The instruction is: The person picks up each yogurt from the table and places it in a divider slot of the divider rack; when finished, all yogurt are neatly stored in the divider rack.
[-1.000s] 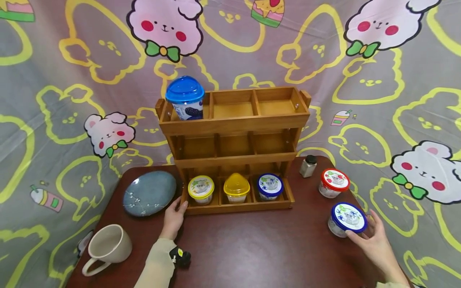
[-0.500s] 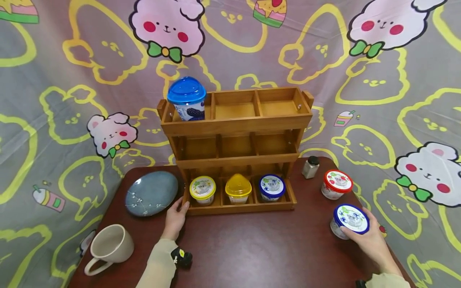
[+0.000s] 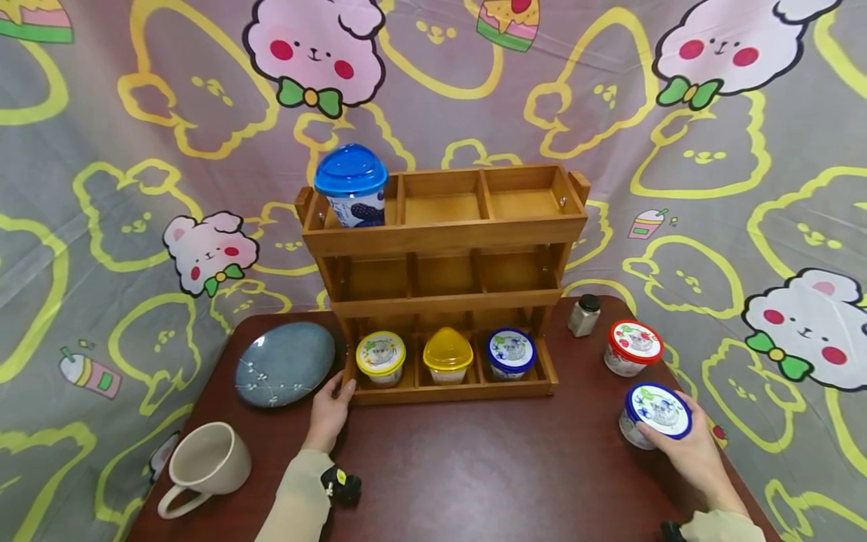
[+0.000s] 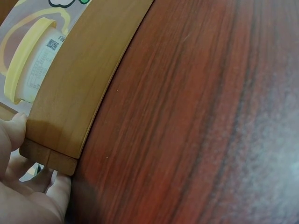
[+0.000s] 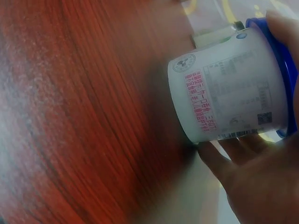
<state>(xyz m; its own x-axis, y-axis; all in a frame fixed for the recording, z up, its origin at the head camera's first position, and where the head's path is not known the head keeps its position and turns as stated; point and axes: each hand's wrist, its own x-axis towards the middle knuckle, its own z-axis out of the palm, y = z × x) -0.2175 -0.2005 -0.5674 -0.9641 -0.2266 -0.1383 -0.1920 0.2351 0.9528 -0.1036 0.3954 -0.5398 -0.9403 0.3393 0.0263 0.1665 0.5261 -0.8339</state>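
Note:
In the head view my right hand (image 3: 692, 450) grips a small white tub with a dark blue lid (image 3: 658, 411), thumb at the lid's near edge. The right wrist view shows the tub's printed side (image 5: 229, 93), with fingers along its wall and the base close over the table. My left hand (image 3: 330, 412) holds the lower left corner of a three-tier wooden rack (image 3: 443, 239), thumb on one side and fingers on the other. On its bottom tier stand a yellow-lidded tub (image 3: 381, 357), a cup with a yellow domed lid (image 3: 448, 352) and another blue-lidded tub (image 3: 511, 351).
A tall blue-lidded cup (image 3: 351, 184) stands in the rack's top left compartment. At the right are a red-lidded tub (image 3: 634, 346) and a black-capped jar (image 3: 584, 315). A blue-grey plate (image 3: 286, 364) and beige mug (image 3: 210, 459) sit left on the dark table (image 3: 467, 467).
The right hand has come in around the blue-lidded tub and wrapped closer on it; the tub has shifted very slightly. My left hand keeps its place on the rack's corner.

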